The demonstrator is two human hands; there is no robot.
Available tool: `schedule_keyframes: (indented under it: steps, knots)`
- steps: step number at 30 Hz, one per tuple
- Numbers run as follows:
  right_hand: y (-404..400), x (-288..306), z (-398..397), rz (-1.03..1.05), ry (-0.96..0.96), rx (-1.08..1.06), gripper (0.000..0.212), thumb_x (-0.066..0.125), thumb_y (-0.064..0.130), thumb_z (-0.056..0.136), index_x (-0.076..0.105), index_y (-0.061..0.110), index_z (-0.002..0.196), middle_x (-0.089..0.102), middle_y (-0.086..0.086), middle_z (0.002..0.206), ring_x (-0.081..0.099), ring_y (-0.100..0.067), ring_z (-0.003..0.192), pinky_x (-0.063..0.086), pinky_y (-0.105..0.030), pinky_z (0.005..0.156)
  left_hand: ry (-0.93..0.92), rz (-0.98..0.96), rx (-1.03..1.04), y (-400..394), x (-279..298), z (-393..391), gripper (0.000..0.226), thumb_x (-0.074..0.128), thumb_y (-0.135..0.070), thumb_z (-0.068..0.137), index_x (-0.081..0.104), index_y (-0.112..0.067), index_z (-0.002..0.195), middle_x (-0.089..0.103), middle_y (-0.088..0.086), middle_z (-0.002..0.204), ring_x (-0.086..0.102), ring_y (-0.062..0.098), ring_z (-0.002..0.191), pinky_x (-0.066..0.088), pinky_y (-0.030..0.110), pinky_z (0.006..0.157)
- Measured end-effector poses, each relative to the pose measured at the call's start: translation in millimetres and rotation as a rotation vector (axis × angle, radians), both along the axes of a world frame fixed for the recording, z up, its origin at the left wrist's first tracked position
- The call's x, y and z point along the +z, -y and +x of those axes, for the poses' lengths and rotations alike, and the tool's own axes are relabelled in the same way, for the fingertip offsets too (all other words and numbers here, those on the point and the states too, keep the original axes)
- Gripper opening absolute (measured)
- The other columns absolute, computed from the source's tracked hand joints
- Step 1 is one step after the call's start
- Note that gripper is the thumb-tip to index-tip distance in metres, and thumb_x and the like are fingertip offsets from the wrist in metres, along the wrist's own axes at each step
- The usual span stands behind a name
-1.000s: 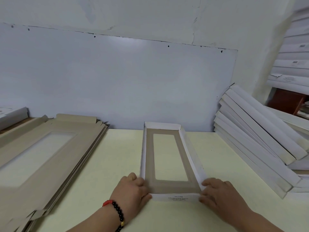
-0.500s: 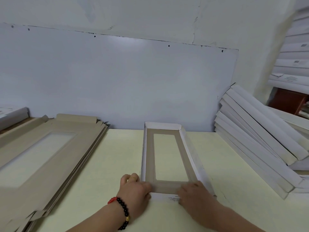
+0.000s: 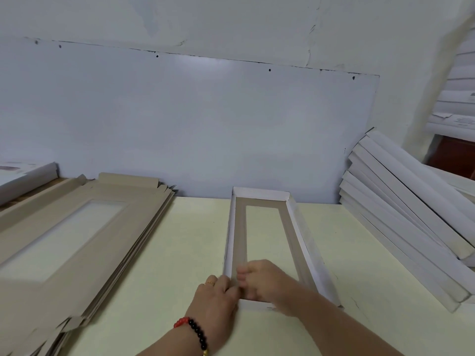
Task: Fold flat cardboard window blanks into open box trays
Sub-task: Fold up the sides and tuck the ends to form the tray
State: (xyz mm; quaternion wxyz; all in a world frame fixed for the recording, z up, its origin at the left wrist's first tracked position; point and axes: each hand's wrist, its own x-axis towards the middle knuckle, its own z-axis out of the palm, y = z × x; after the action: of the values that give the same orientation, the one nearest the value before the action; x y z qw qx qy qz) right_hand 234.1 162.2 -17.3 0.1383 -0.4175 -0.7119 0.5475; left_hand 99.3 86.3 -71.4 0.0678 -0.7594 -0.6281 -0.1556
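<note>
Pale walls and a white panel (image 3: 205,124) back your cream table (image 3: 185,253), where the tray (image 3: 303,242) lies lengthwise in front of you, its far end close to the panel. Its four white walls are folded up around a brown cardboard floor with a long window cut through it, so the table shows inside. Your left hand (image 3: 216,301) sits at the tray's near left corner from outside, fingers bent against the wall there; you wear a ring on one finger and a red and black bead bracelet (image 3: 195,330) on that wrist. Your right hand (image 3: 259,278) reaches across the near end into the tray, fingers curled down onto the floor and the inside of that same corner, almost touching your left fingers. It is blurred, so whether it pinches the wall or only presses on it cannot be told; the same doubt applies to your left grip. On your left a stack of flat brown blanks (image 3: 77,242) lies on the table, windows upward, edges fanned out. On your right, finished white trays (image 3: 401,222) lean in a slanted pile against each other, well apart from your hands. More white trays (image 3: 457,104) are piled higher at the far right.
</note>
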Motion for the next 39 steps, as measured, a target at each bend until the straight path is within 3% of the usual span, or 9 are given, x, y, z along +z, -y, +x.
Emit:
schedule_keyframes:
  steps: [2, 4, 7, 11, 13, 23, 32, 37, 39]
  knots:
    - [-3, 1, -10, -0.257, -0.156, -0.153, 0.024, 0.040, -0.009, 0.085, 0.045, 0.005, 0.066, 0.045, -0.009, 0.066, 0.051, -0.019, 0.060, 0.055, -0.033, 0.070, 0.082, 0.026, -0.019, 2, -5, 0, 0.035, 0.080, -0.012, 0.040, 0.063, -0.024, 0.069, 0.055, -0.004, 0.079, 0.053, 0.011, 0.059, 0.041, 0.014, 0.049]
    - [-6, 0, -15, -0.401, -0.231, -0.297, 0.027, 0.042, -0.007, 0.084, 0.052, 0.004, 0.062, 0.057, -0.013, 0.072, 0.062, -0.025, 0.065, 0.056, -0.037, 0.067, 0.188, 0.004, -0.018, 2, -11, -1, 0.027, 0.066, -0.013, 0.063, 0.062, -0.020, 0.089, 0.050, 0.005, 0.110, 0.053, 0.019, 0.086, 0.046, 0.017, 0.070]
    - [-9, 2, -23, -0.518, -0.238, -0.379, 0.025, 0.042, -0.005, 0.086, 0.053, 0.001, 0.065, 0.064, -0.017, 0.079, 0.068, -0.029, 0.081, 0.056, -0.040, 0.071, 0.188, -0.059, 0.029, -1, -16, -3, 0.039, 0.027, -0.016, 0.085, 0.049, -0.020, 0.117, 0.022, 0.003, 0.136, 0.031, 0.019, 0.112, 0.032, 0.022, 0.094]
    - [-8, 5, -30, -0.572, -0.222, -0.429, 0.017, 0.038, -0.005, 0.088, 0.055, -0.007, 0.085, 0.069, -0.020, 0.085, 0.067, -0.030, 0.078, 0.057, -0.041, 0.070, 0.138, -0.080, 0.042, -6, -16, 0, 0.042, 0.024, -0.017, 0.088, 0.046, -0.022, 0.123, 0.024, 0.001, 0.136, 0.029, 0.019, 0.113, 0.029, 0.023, 0.097]
    - [-9, 4, -34, -0.583, -0.236, -0.440, 0.018, 0.035, -0.007, 0.087, 0.053, -0.008, 0.090, 0.066, -0.026, 0.098, 0.064, -0.033, 0.081, 0.055, -0.046, 0.083, 0.117, -0.064, 0.038, -5, -17, -2, 0.041, 0.023, -0.018, 0.091, 0.044, -0.022, 0.126, 0.024, 0.000, 0.135, 0.029, 0.018, 0.113, 0.028, 0.023, 0.096]
    - [-10, 0, -39, -0.522, -0.184, -0.476, 0.026, 0.036, -0.010, 0.084, 0.047, 0.004, 0.065, 0.057, -0.014, 0.067, 0.057, -0.026, 0.057, 0.048, -0.036, 0.066, 0.170, -0.065, 0.008, -5, -19, -3, 0.041, 0.025, -0.018, 0.091, 0.046, -0.027, 0.125, 0.026, -0.003, 0.133, 0.028, 0.016, 0.113, 0.028, 0.022, 0.099]
    - [-11, 3, -37, -0.524, -0.121, -0.435, 0.024, 0.041, 0.001, 0.091, 0.061, -0.007, 0.101, 0.067, -0.017, 0.086, 0.061, -0.025, 0.076, 0.053, -0.035, 0.072, 0.196, -0.065, 0.012, -4, -18, -3, 0.043, 0.028, -0.015, 0.089, 0.048, -0.025, 0.125, 0.023, -0.001, 0.139, 0.027, 0.017, 0.117, 0.023, 0.018, 0.100]
    - [-9, 6, -51, -0.346, -0.044, -0.504, 0.016, 0.043, -0.001, 0.084, 0.047, 0.008, 0.071, 0.052, -0.009, 0.071, 0.051, -0.023, 0.062, 0.043, -0.031, 0.053, 0.209, -0.071, -0.008, -4, -17, -3, 0.053, 0.026, -0.015, 0.085, 0.039, -0.030, 0.135, 0.022, -0.003, 0.134, 0.026, 0.016, 0.112, 0.019, 0.015, 0.092]
    - [-12, 4, -52, -0.391, -0.076, -0.527, 0.017, 0.037, -0.004, 0.082, 0.046, 0.002, 0.068, 0.042, -0.007, 0.060, 0.039, -0.022, 0.055, 0.032, -0.030, 0.048, 0.197, -0.065, -0.007, -4, -18, -4, 0.055, 0.026, -0.012, 0.084, 0.037, -0.029, 0.135, 0.023, -0.003, 0.131, 0.026, 0.015, 0.109, 0.021, 0.016, 0.091]
